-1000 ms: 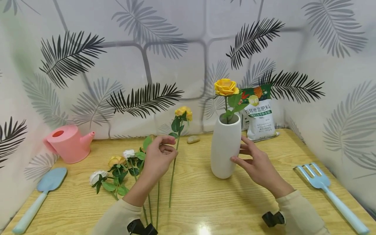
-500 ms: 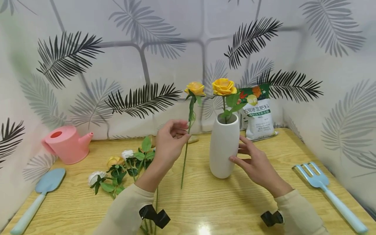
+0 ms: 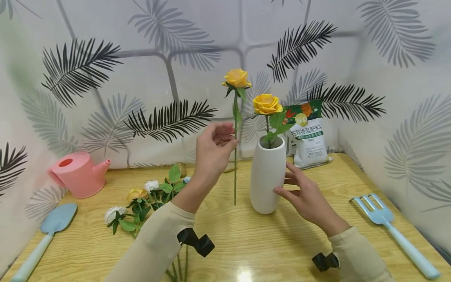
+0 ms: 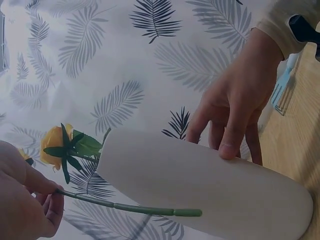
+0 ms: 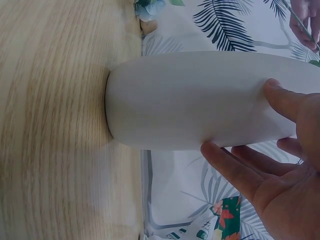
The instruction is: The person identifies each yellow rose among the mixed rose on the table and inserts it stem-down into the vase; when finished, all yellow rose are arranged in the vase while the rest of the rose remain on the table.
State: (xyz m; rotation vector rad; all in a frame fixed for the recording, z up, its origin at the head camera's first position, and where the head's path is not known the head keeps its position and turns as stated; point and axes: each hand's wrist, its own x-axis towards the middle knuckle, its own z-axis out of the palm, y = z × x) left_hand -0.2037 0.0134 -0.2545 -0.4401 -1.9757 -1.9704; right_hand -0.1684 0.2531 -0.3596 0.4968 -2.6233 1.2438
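My left hand (image 3: pixel 212 153) pinches the green stem of a yellow rose (image 3: pixel 237 79) between thumb and fingers, and holds it upright beside the vase. The bare stem end (image 4: pixel 187 212) hangs below the hand, level with the vase's body. On the table stands a white vase (image 3: pixel 267 180); a second yellow rose (image 3: pixel 267 104) rises from its mouth, the lower stem hidden inside. My right hand (image 3: pixel 308 197) grips the vase from the right, its thumb on the near side and the other fingers round the far side, as the right wrist view shows.
Several white and yellow flowers (image 3: pixel 137 194) lie left of centre. A pink watering can (image 3: pixel 82 176) and a blue trowel (image 3: pixel 58 217) are at the left. Behind the vase stands a fertilizer bag (image 3: pixel 310 145). At the right lies a blue garden fork (image 3: pixel 382 215).
My left hand has lifted the yellow rose and carried it rightward, closer to the vase, the stem now near vertical. The right hand has stayed on the vase.
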